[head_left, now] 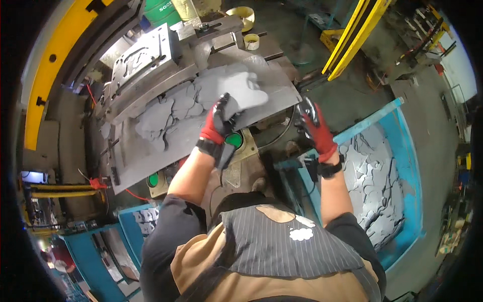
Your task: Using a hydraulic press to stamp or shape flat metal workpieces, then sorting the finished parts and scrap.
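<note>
My left hand, in a red glove with black fingers, grips the near left edge of a flat, pale metal piece with a wavy outline. That piece is slightly blurred and tilted over the far right part of a grey metal plate. More flat, irregular metal pieces lie on the plate, side by side and partly overlapping. To the right, just off the plate's corner, my gloved right hand hangs with its fingers apart and slightly bent, holding nothing.
Behind the plate stands a heavy steel die block. A blue bin at my right holds many similar flat pieces. Green buttons sit below the plate's near edge. Yellow posts rise on both sides; small tubs stand at the back.
</note>
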### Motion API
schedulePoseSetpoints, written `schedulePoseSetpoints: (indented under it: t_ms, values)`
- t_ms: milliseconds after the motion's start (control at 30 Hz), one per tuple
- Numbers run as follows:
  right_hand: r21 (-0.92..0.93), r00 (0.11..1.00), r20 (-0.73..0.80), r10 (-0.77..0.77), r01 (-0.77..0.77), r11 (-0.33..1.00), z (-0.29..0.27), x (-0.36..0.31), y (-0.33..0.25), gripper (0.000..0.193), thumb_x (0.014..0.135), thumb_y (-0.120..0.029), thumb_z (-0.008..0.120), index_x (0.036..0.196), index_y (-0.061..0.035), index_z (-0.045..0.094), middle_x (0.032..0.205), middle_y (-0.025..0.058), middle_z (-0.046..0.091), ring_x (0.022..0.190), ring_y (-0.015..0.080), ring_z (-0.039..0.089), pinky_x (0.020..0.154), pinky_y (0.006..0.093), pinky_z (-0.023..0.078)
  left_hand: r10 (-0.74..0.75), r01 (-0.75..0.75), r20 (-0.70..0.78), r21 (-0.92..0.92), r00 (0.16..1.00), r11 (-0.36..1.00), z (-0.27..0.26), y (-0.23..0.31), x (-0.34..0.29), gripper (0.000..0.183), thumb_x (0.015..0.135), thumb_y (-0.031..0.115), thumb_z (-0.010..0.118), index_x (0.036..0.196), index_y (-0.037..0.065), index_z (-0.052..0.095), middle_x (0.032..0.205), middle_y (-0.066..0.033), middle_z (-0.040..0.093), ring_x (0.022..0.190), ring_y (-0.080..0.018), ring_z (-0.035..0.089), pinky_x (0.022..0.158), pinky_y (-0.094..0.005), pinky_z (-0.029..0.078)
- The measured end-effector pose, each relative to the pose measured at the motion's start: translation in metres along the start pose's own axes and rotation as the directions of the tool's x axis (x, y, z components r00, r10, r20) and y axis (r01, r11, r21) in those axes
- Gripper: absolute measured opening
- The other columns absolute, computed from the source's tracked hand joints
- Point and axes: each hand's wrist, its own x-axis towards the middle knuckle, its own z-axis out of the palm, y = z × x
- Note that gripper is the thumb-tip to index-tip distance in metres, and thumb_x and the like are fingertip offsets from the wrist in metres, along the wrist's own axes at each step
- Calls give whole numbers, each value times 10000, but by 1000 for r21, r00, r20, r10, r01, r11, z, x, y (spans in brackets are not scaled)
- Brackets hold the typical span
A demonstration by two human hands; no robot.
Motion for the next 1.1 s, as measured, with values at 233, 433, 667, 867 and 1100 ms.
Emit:
schedulePoseSetpoints:
  t_ms: [233, 433, 667, 867, 1100]
  values:
    - [-139, 983, 8, 182, -179, 974, -59, -88, 86, 505, 824, -189, 626, 1267, -50, 430, 1144, 124, 564, 1048, 185, 538, 896, 300, 407, -475, 302, 48, -827, 879, 475, -20, -24, 102, 415, 842, 261, 531, 1211, 78, 475, 1130, -94, 558, 980, -282, 559, 778, -402, 509]
    - [-270, 918, -228, 324, -380, 885, -98, -158, 68, 558, 818, -317, 618, 1277, -64, 425, 1194, 162, 536, 1105, 253, 511, 936, 321, 382, -643, 538, -72, -480, 763, 693, -35, -86, 149, 598, 835, 386, 513, 1347, 143, 321, 1332, -77, 377, 1155, -340, 417, 915, -453, 402]
    - [-401, 909, -264, 324, -409, 820, -93, -213, 75, 610, 803, -365, 619, 1300, -85, 401, 1217, 188, 497, 1110, 294, 491, 925, 348, 385, -288, 345, -442, 53, 850, 937, -4, -69, 140, 697, 798, 416, 557, 1361, 115, 275, 1362, -118, 318, 1199, -365, 349, 957, -455, 349]
    - [-311, 896, -338, 288, -395, 865, -122, -265, 104, 679, 790, -440, 586, 1300, -40, 384, 1240, 209, 476, 1113, 334, 481, 949, 375, 368, 271, -57, -313, 553, 910, 831, 91, 21, 61, 786, 767, 441, 595, 1373, 91, 236, 1386, -154, 268, 1237, -385, 290, 993, -456, 304]
    - [-164, 793, -307, 526, -588, 792, -208, -290, 122, 667, 779, -427, 608, 1262, -5, 426, 1167, 218, 534, 1072, 310, 523, 898, 362, 409, -142, -309, 554, 639, 821, 704, 309, 32, -12, 894, 731, 470, 639, 1387, 62, 190, 1416, -196, 210, 1281, -409, 222, 1035, -457, 251]
